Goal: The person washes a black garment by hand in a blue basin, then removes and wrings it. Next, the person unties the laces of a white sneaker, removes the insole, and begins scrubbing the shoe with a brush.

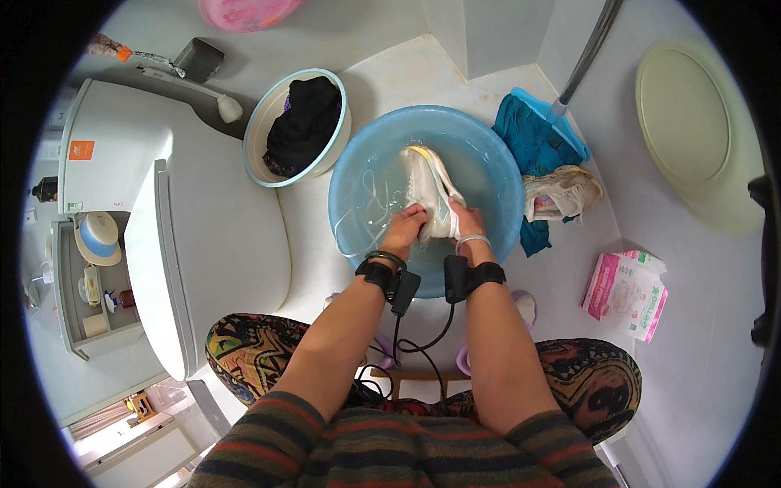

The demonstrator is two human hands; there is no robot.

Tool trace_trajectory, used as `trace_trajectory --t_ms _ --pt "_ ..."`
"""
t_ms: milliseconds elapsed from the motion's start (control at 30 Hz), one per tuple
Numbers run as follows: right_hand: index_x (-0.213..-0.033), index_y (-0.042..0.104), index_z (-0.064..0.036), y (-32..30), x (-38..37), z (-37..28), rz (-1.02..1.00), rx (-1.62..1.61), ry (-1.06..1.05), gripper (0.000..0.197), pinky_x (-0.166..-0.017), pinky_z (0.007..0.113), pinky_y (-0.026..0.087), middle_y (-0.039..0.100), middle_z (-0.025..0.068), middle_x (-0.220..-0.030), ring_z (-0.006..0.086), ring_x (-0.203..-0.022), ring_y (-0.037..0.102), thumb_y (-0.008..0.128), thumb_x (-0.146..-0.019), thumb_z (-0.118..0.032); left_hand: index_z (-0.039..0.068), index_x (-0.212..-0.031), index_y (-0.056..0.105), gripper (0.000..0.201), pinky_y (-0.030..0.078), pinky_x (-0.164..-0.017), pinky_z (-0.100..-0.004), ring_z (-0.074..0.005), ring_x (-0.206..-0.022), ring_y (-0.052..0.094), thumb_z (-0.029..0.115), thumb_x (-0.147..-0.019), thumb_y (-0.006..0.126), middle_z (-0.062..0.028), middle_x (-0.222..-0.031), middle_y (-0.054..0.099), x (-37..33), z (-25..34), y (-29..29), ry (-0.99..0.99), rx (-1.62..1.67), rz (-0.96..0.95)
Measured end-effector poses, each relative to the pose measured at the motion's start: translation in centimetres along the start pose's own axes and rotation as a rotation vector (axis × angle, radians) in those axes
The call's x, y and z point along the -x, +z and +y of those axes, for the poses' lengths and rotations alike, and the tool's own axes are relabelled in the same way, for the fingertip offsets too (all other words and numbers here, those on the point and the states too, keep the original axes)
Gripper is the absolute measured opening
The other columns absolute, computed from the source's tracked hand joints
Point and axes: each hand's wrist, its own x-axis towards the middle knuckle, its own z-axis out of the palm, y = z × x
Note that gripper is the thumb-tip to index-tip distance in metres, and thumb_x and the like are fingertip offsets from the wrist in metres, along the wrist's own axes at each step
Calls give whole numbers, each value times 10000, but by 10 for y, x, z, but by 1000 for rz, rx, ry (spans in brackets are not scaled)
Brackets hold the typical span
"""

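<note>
A white sneaker (429,183) with pale yellow and mint trim lies tilted in the water of a round blue basin (346,154), its toe pointing away from me. My left hand (404,230) grips its near left side with bent fingers. On the opposite side, my right hand (467,224) is closed round the heel area, the thumb along the edge. Loose white laces (371,203) trail in the water to the left. Both wrists wear black straps with small boxes and cables; the right also has a bracelet. My palms and the shoe's underside are hidden.
A second white shoe (561,193) rests beside the basin, by a teal mop (525,134). A smaller tub (254,159) holds black cloth (305,126). The toilet (220,236) stands left, a pink-and-white box (625,293) right. A pale round lid (683,112) leans on the wall.
</note>
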Motion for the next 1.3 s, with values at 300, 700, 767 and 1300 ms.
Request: trace_trajectory --t_ms 300,700,767,1300 --pt "-1186 475 -98 10 35 -14 -72 -32 -77 632 -630 331 519 618 83 -1029 189 -816 636 749 -755 -471 13 -1257 531 317 521 -858 -352 -200 -994 628 61 -944 519 -104 -1169 618 -8 15 -14 -203 -33 1" --pt "-1172 484 -27 29 34 -8 -116 -53 -239 631 -679 323 487 571 103 -1042 188 -859 602 786 -738 -372 31 -1280 521 339 515 -892 -428 -284 -1030 631 162 -969 491 -142 -1209 614 -24 0 -18 -162 406 237" --pt "-1166 497 -42 27 32 -6 -105 -99 -185 610 -672 340 502 582 98 -1049 193 -866 615 778 -742 -379 26 -1285 512 343 518 -886 -417 -281 -1045 623 136 -961 492 -142 -1220 605 -21 1 -13 -98 345 282" --pt "-1160 547 -118 7 20 -3 -61 -291 -17 524 -550 326 527 672 50 -935 188 -735 659 687 -789 -460 23 -1234 505 333 536 -844 -366 -193 -975 622 229 -974 531 -72 -1120 605 12 22 -25 -71 176 217"
